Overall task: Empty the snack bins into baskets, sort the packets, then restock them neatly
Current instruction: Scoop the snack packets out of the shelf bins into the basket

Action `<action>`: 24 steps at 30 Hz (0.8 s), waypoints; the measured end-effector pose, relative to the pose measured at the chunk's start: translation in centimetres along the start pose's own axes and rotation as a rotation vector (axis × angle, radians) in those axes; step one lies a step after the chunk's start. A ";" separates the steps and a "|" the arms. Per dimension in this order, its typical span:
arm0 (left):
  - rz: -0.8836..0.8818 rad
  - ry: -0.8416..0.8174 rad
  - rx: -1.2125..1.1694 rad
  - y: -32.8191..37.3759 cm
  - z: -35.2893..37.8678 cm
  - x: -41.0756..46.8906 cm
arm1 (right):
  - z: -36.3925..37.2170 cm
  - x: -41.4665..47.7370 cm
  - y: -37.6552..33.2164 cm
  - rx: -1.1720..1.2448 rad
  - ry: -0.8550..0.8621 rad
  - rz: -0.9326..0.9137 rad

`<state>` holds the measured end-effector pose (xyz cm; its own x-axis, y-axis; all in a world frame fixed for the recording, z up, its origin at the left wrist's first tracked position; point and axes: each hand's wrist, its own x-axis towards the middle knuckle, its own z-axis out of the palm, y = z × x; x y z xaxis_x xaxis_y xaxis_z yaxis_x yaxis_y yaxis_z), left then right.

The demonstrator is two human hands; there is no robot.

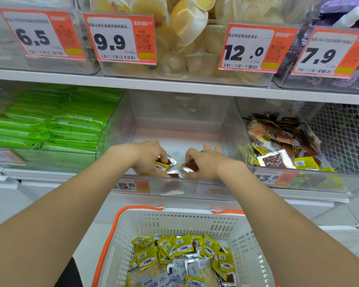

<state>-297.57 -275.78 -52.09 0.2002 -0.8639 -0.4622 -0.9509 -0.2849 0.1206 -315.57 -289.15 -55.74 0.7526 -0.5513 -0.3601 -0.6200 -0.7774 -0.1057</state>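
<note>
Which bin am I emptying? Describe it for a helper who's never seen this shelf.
Find the white basket with orange handles; above it, on the lower shelf, sits a clear bin. Unlike the green-packed bin to its left and the heaped bin to its right, it is almost bare, with just a few packets at its front.

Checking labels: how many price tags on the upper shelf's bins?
4, left to right: 6.5 tag, 9.9 tag, 12.0 tag, 7.9 tag; more may lie outside the frame.
</note>
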 end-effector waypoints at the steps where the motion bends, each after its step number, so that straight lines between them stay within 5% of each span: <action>1: -0.006 0.021 0.006 0.3 0.2 -0.2 | -0.1 -0.2 -0.1 0.003 -0.005 0.007; 6: -0.040 0.077 -0.165 1.2 1.0 -0.4 | -0.8 -1.4 -0.1 -0.005 0.074 0.045; 24: 0.121 0.311 -0.142 0.5 1.1 1.4 | -0.8 -1.6 0.1 0.127 0.078 0.008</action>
<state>-297.99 -276.64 -53.63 0.1713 -0.9737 -0.1504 -0.9342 -0.2090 0.2892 -316.72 -288.60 -54.43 0.7593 -0.5833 -0.2885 -0.6456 -0.7309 -0.2215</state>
